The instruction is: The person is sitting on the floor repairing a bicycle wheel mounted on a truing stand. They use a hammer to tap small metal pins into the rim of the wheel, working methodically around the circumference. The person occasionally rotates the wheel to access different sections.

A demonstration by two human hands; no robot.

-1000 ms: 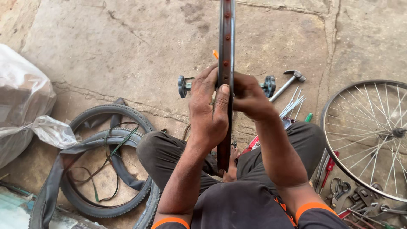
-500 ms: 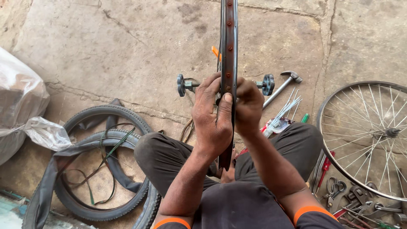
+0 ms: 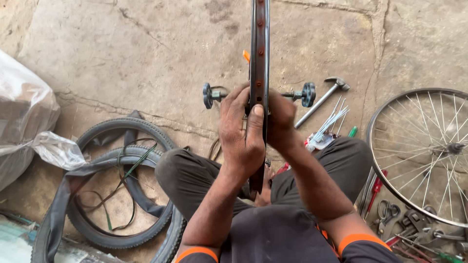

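Note:
A rusty bicycle wheel rim (image 3: 259, 44) stands upright on edge in front of me, seen from above, with its axle ends and knobs sticking out left (image 3: 208, 95) and right (image 3: 307, 94). My left hand (image 3: 240, 129) grips the rim from the left, thumb laid on its inner face. My right hand (image 3: 281, 119) clasps the rim from the right, level with the left one. The rim's lower part runs down between my knees and is hidden there.
Black tyres and an inner tube (image 3: 117, 190) lie at the left by a plastic bag (image 3: 29, 126). A hammer (image 3: 322, 97), loose spokes (image 3: 329, 124) and a spoked wheel (image 3: 424, 151) lie at the right, with pliers and tools (image 3: 414, 229) beneath it.
Both hands have slid slightly along the rim and closed tighter together on it. The view has shifted a little; the rim stays upright.

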